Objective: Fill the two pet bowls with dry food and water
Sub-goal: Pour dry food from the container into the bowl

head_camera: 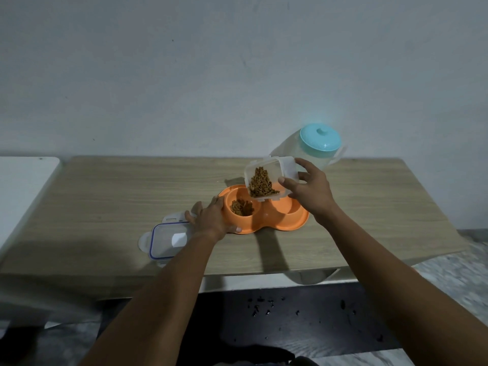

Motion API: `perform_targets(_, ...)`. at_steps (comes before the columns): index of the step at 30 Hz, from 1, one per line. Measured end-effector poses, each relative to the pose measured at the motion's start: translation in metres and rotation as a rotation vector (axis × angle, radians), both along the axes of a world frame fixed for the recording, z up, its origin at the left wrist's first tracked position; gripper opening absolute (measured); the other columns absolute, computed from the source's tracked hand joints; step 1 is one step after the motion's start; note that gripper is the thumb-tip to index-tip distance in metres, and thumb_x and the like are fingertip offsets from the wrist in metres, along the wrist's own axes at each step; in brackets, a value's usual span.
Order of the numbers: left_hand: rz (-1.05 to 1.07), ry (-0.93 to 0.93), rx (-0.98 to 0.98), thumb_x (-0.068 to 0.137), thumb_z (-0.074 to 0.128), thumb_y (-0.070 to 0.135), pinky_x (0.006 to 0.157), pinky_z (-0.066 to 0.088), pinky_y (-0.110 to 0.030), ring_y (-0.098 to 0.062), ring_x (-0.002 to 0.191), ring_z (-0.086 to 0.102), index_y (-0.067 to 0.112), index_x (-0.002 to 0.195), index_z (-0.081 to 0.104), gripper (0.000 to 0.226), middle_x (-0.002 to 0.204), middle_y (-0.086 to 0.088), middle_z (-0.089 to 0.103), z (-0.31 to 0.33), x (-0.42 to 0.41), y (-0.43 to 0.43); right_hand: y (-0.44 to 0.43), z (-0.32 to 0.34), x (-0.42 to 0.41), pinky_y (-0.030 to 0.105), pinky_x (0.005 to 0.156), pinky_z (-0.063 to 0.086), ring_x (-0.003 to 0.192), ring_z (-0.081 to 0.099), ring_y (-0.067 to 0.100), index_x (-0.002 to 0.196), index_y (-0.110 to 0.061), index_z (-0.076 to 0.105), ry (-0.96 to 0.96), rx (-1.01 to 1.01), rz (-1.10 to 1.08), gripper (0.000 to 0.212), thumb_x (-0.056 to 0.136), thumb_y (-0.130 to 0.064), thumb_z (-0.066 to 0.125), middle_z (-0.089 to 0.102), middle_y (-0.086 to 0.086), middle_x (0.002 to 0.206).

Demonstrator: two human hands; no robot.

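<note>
Tilting a clear box [266, 180] of brown kibble [261, 184] over an orange double bowl [280, 224], the right hand [307, 192] grips the box by its far side, thumb on the near wall and fingers wrapped behind. The box's open mouth points down-left, above the left well [241, 206], which already holds a small heap of kibble. The right well [286, 206] is mostly hidden behind the box and hand; I cannot tell what it holds. The left hand [212, 216] presses flat against the bowl's left rim, fingers spread, thumb along the near edge. Just left of that hand lies the box's lid [165, 240], blue-sealed, flat on the wooden table [118, 196]. Behind the right hand stands a translucent jug [311, 150] with a teal cap, near the table's back edge.
</note>
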State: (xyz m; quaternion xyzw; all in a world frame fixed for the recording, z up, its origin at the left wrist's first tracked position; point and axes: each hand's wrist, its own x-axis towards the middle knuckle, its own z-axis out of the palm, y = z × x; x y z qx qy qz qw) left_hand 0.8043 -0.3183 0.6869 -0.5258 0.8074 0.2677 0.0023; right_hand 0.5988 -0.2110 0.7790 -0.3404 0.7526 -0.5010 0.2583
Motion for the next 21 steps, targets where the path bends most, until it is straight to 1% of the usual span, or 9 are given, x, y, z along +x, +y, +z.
perform_targets(3, 0.004, -0.003, 0.009, 0.061, 0.081, 0.062, 0.111, 0.003, -0.067, -0.037, 0.147, 0.012, 0.032, 0.147, 0.026, 0.107, 0.144, -0.004, 0.049, 0.0, 0.0, 0.0, 0.001, -0.002, -0.004, 0.052, 0.084, 0.063, 0.117, 0.067, 0.027, 0.145, -0.026, 0.053, -0.038, -0.011, -0.014, 0.075, 0.078, -0.03, 0.087, 0.068, 0.009, 0.127)
perform_targets(6, 0.02, -0.005, 0.025, 0.054, 0.081, 0.067, 0.109, 0.005, -0.069, -0.037, 0.146, 0.011, 0.036, 0.145, 0.025, 0.111, 0.144, -0.004, 0.048, -0.005, 0.0, -0.003, 0.001, -0.003, -0.005, 0.052, 0.087, 0.062, 0.118, 0.066, 0.026, 0.145, -0.027, 0.053, -0.009, -0.007, -0.011, 0.075, 0.078, -0.031, 0.087, 0.068, 0.005, 0.126)
perform_targets(10, 0.019, 0.001, 0.026, 0.057, 0.081, 0.065, 0.11, 0.005, -0.068, -0.037, 0.146, 0.011, 0.034, 0.147, 0.025, 0.111, 0.145, -0.005, 0.047, -0.004, 0.0, -0.002, 0.001, -0.005, -0.007, 0.051, 0.08, 0.064, 0.113, 0.068, 0.026, 0.143, -0.027, 0.053, -0.037, 0.001, -0.011, 0.07, 0.081, -0.026, 0.085, 0.068, 0.003, 0.119)
perform_targets(11, 0.017, -0.003, 0.018, 0.058, 0.081, 0.064, 0.111, 0.004, -0.068, -0.037, 0.147, 0.011, 0.034, 0.147, 0.025, 0.109, 0.145, -0.005, 0.048, -0.001, 0.0, -0.001, 0.001, -0.006, -0.008, 0.05, 0.08, 0.064, 0.11, 0.069, 0.026, 0.141, -0.028, 0.054, -0.08, -0.007, -0.018, 0.066, 0.083, -0.024, 0.084, 0.068, 0.005, 0.12)
perform_targets(13, 0.015, 0.002, 0.011, 0.06, 0.081, 0.062, 0.112, 0.004, -0.067, -0.037, 0.147, 0.012, 0.033, 0.147, 0.026, 0.106, 0.144, -0.004, 0.049, 0.002, 0.0, 0.001, 0.0, -0.006, -0.009, 0.049, 0.083, 0.064, 0.104, 0.072, 0.027, 0.134, -0.029, 0.055, -0.235, -0.041, -0.058, 0.054, 0.087, -0.021, 0.081, 0.069, 0.008, 0.118)
perform_targets(16, 0.018, 0.019, 0.019, 0.062, 0.082, 0.059, 0.112, 0.003, -0.066, -0.037, 0.147, 0.011, 0.033, 0.146, 0.028, 0.103, 0.143, -0.002, 0.049, 0.006, 0.0, 0.003, -0.005, -0.009, -0.011, 0.044, 0.083, 0.063, 0.1, 0.071, 0.027, 0.134, -0.022, 0.052, -0.446, -0.049, -0.14, 0.048, 0.092, -0.019, 0.076, 0.065, 0.003, 0.111)
perform_targets(18, 0.015, 0.023, 0.017, 0.06, 0.082, 0.06, 0.112, 0.004, -0.067, -0.036, 0.147, 0.012, 0.035, 0.146, 0.026, 0.106, 0.144, -0.001, 0.049, 0.006, -0.001, 0.003, -0.012, -0.014, -0.013, 0.044, 0.082, 0.064, 0.104, 0.072, 0.034, 0.132, -0.014, 0.054, -0.552, -0.045, -0.16, 0.045, 0.093, -0.021, 0.075, 0.067, 0.007, 0.115)
perform_targets(19, 0.016, 0.025, 0.022, 0.06, 0.082, 0.06, 0.112, 0.003, -0.067, -0.036, 0.147, 0.012, 0.036, 0.147, 0.024, 0.107, 0.145, 0.001, 0.047, 0.004, -0.001, 0.002, -0.017, -0.016, -0.013, 0.044, 0.081, 0.064, 0.106, 0.072, 0.036, 0.135, -0.01, 0.055, -0.594, -0.044, -0.16, 0.048, 0.093, -0.022, 0.074, 0.068, 0.012, 0.121)
perform_targets(21, 0.021, 0.022, 0.024, 0.059, 0.082, 0.062, 0.111, 0.004, -0.067, -0.035, 0.146, 0.012, 0.037, 0.147, 0.023, 0.109, 0.144, 0.001, 0.048, 0.002, 0.0, 0.0, -0.029, -0.018, -0.013, 0.041, 0.078, 0.064, 0.107, 0.072, 0.034, 0.136, -0.008, 0.057, -0.642, -0.032, -0.147, 0.045, 0.096, -0.023, 0.07, 0.068, 0.015, 0.124)
